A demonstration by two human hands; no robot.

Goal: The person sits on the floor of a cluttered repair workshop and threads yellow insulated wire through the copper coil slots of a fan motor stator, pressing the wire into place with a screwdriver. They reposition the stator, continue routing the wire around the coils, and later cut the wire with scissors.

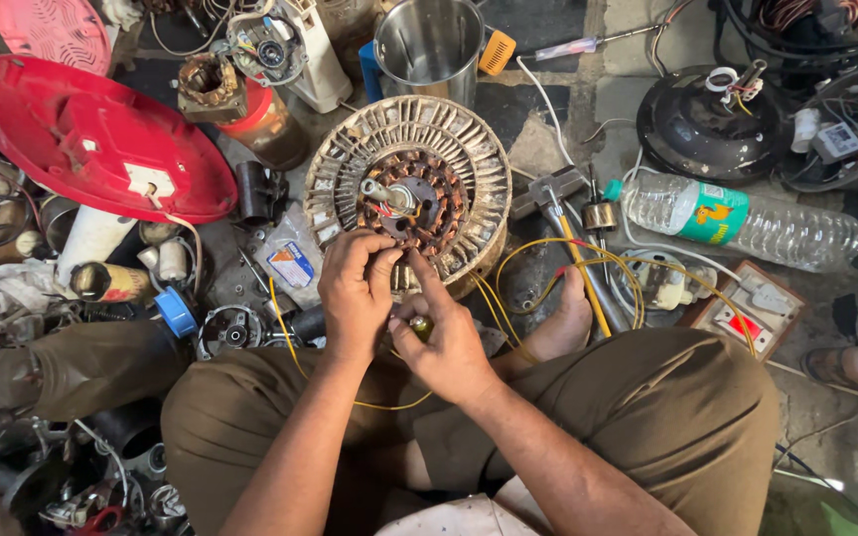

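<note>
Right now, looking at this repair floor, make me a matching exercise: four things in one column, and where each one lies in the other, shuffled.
Things:
1. fan motor stator
2. plastic water bottle
3. red round cover
4. steel pot

Places:
A. top middle, standing upright
B. far left, tilted over clutter
C. centre, under both hands
D. right, lying on its side

Pairs: 1-C, 2-D, 3-B, 4-A
</note>
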